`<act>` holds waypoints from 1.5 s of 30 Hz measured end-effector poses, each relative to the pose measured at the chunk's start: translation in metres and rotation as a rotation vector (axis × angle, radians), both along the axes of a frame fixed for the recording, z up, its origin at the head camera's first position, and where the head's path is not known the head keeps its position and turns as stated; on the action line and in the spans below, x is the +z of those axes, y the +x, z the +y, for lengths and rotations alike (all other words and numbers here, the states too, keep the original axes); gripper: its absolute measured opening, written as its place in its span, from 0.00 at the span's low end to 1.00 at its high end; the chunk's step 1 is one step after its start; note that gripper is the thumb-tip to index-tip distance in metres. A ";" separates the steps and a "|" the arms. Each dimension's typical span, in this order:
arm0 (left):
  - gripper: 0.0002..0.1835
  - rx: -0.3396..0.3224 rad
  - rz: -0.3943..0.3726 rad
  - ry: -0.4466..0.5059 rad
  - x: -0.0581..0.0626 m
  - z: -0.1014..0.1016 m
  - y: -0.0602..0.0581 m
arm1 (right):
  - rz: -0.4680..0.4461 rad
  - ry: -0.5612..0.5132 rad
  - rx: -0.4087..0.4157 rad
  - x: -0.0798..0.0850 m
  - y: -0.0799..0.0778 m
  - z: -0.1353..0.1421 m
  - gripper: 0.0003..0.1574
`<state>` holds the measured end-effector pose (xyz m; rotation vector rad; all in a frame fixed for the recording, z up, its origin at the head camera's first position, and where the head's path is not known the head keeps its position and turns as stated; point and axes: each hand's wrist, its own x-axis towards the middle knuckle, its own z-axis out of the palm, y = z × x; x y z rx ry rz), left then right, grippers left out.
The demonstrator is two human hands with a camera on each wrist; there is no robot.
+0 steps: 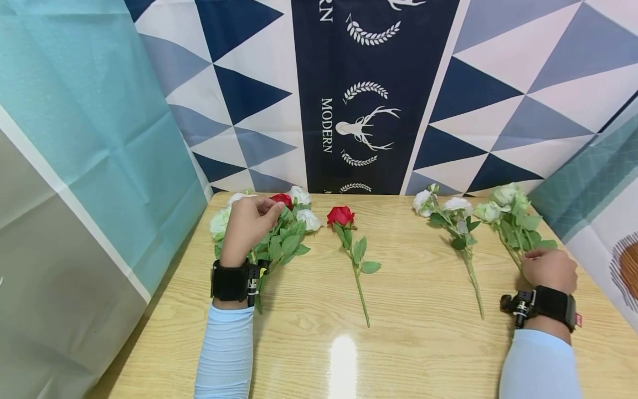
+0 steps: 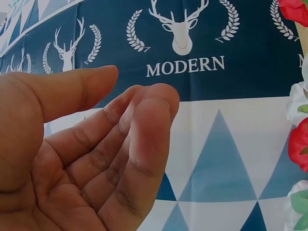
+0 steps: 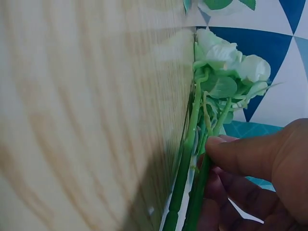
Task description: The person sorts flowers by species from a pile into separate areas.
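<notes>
At the right of the table, my right hand (image 1: 550,270) pinches the stem of a pale green artificial flower. The right wrist view shows the thumb against one green stem (image 3: 198,192), beside a second stem. Whitish-green blooms (image 3: 224,55) lie beyond the fingers. My left hand (image 1: 249,226) hovers over a pile of white and red artificial flowers with green leaves (image 1: 286,244). Its fingers are loosely bent, thumb and fingertips apart, with nothing between them in the left wrist view. A single red rose (image 1: 341,215) lies between the hands.
A white flower stem (image 1: 471,271) lies left of my right hand. The wooden table (image 1: 408,332) ends at a patterned cloth backdrop (image 1: 369,111). Cloth also hangs along the left side (image 1: 89,138). Both wrists carry strapped-on cameras.
</notes>
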<state>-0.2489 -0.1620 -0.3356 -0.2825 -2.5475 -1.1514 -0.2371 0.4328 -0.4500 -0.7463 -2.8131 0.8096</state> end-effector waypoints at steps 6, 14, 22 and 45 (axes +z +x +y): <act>0.15 0.002 -0.027 -0.009 0.001 0.001 0.001 | -0.032 -0.027 -0.005 0.001 0.001 -0.002 0.27; 0.14 -0.006 -0.032 -0.012 -0.001 0.000 -0.001 | 0.020 -0.040 -0.012 0.001 0.004 0.001 0.25; 0.12 -0.003 -0.055 -0.046 -0.004 -0.003 -0.005 | 0.099 -0.014 0.001 0.012 0.010 0.001 0.22; 0.18 0.073 -0.348 -0.261 -0.059 -0.025 -0.040 | 0.275 0.038 0.115 0.082 0.021 -0.052 0.31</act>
